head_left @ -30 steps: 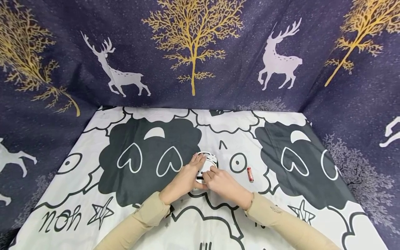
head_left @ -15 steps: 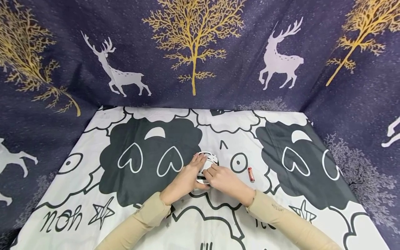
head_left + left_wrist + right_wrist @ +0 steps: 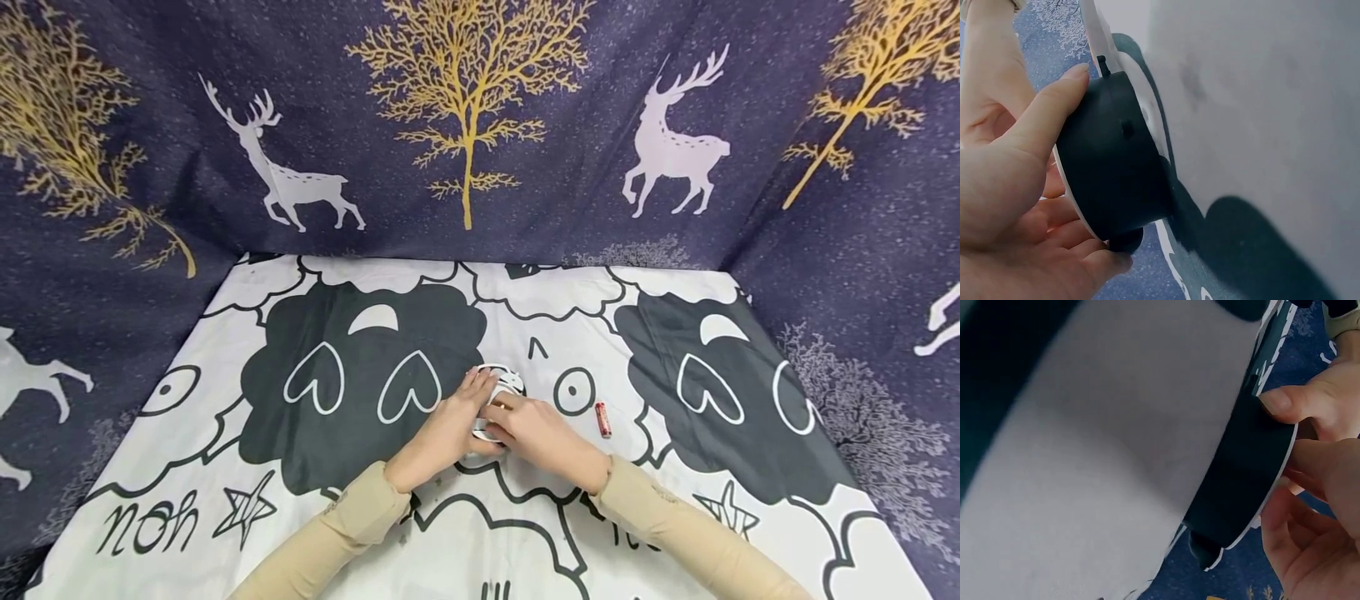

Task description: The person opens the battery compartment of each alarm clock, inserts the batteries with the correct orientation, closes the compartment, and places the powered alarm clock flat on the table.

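Note:
A round, drum-like thing (image 3: 512, 381) with a white upper face and black markings lies on the cloth before me. Its deep black side (image 3: 1110, 162) and small black knobs show in the left wrist view. My left hand (image 3: 448, 423) grips it from the left, thumb on the near side and fingers around the far side. The right hand (image 3: 538, 432) is over the white face, its curled fingers touching there; I cannot tell whether they pinch something small. In the right wrist view the fingers (image 3: 1279, 519) meet the pale rim.
A red battery (image 3: 603, 420) lies on the cloth to the right of the hands. The table's cloth (image 3: 360, 542) has black-and-white cartoon shapes. Behind and at both sides hangs a dark blue curtain (image 3: 555, 225) with deer and trees.
My right hand's fingers have shifted over the white face and now cover the dark slot that showed there before. The left hand keeps its grip, and the battery stays in place.

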`<state>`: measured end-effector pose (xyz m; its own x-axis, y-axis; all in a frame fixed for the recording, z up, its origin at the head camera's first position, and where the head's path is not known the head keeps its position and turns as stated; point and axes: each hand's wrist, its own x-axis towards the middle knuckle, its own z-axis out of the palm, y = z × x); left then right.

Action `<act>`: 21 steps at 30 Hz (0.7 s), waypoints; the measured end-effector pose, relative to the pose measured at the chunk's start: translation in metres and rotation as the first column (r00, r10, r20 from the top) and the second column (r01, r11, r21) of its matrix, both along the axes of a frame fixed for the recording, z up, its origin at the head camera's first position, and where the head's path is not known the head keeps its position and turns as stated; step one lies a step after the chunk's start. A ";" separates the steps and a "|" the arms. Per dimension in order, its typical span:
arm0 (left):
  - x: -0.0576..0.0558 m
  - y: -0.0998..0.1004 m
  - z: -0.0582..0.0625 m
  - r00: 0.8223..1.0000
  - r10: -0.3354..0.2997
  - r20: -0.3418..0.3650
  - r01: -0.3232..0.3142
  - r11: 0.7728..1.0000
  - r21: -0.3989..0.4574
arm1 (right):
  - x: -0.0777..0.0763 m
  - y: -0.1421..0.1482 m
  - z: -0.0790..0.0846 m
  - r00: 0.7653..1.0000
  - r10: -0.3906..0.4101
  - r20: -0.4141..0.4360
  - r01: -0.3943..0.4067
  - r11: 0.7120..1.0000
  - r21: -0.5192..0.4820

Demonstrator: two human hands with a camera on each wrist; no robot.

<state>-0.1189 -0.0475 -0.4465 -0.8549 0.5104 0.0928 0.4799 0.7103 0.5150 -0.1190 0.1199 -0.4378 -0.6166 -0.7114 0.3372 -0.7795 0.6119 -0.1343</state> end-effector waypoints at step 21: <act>-0.001 0.002 -0.003 0.997 -0.009 -0.070 0.006 0.999 -0.041 | -0.015 0.030 0.014 0.981 -0.136 0.138 0.173 0.933 -0.315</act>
<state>-0.1199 -0.0452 -0.4500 -0.8431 0.5214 0.1314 0.5194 0.7263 0.4502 -0.1340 0.1502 -0.4235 -0.7571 -0.4678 0.4559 -0.6472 0.6320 -0.4263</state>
